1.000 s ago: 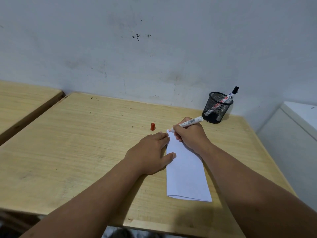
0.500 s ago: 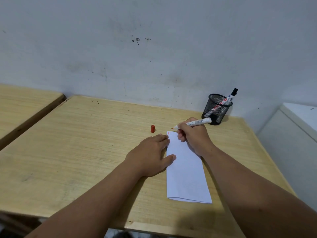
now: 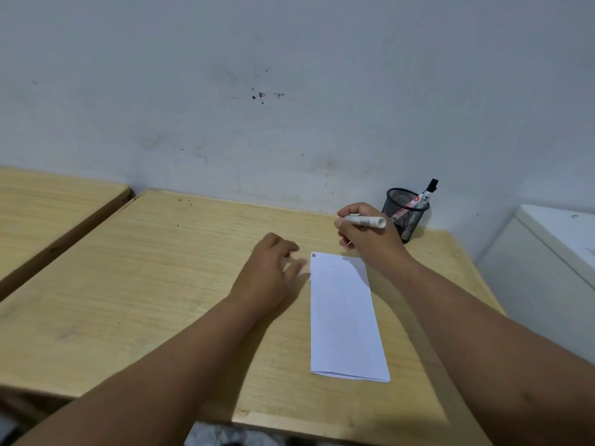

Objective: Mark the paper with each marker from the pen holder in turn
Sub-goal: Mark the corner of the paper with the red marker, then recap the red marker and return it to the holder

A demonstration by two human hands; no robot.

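A folded white paper (image 3: 345, 317) lies on the wooden desk (image 3: 154, 284), with a small red mark (image 3: 314, 255) at its far left corner. My right hand (image 3: 370, 243) is raised just beyond the paper's far end and grips a white marker (image 3: 365, 221) held almost level. My left hand (image 3: 273, 268) rests on the desk just left of the paper, off the sheet, fingers curled and blurred. The red cap is not visible; the left hand covers that spot. A black mesh pen holder (image 3: 405, 214) stands at the back right with markers (image 3: 425, 196) in it.
A second wooden desk (image 3: 48, 204) stands to the left across a narrow gap. A white cabinet (image 3: 560, 246) stands to the right of the desk. The grey wall (image 3: 289, 91) runs directly behind the desk and holder.
My right hand lifted the marker off the paper and drew it back toward the holder. My left hand slid left off the paper and now covers the spot where the red cap lay.
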